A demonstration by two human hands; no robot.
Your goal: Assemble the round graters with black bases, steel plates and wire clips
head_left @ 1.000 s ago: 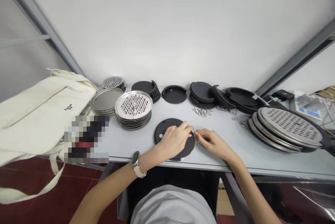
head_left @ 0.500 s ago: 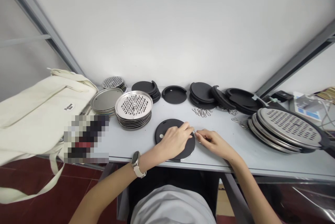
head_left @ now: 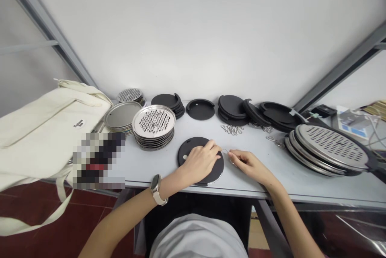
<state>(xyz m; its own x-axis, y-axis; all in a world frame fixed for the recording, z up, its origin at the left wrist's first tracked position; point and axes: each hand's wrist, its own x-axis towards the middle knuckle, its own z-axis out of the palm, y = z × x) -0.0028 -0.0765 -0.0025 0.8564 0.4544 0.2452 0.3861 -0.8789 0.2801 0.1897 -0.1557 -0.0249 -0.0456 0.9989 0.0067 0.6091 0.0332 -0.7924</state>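
My left hand (head_left: 199,163) lies on a flat black round disc (head_left: 188,148), covering its right half and reaching its rim. A smartwatch (head_left: 156,184) sits on that wrist. A thin bent wire hook (head_left: 224,151) shows just past the left fingertips. It runs towards my right hand (head_left: 247,164), whose thumb and fingers are pinched at the hook's near end. The right hand rests on the table, just right of the disc. The disc's underside is hidden.
Stacks of perforated steel grater plates (head_left: 153,127) and black discs (head_left: 231,107) line the grey table (head_left: 259,179) at the back. A loose pile of wire hooks (head_left: 232,130) lies among them. A larger grater stack (head_left: 330,147) stands right, and a cream cloth bag (head_left: 45,129) lies left.
My right hand has moved a little right, away from the left hand, and the thin wire hook now shows between them. The left hand and disc stay nearly in place.
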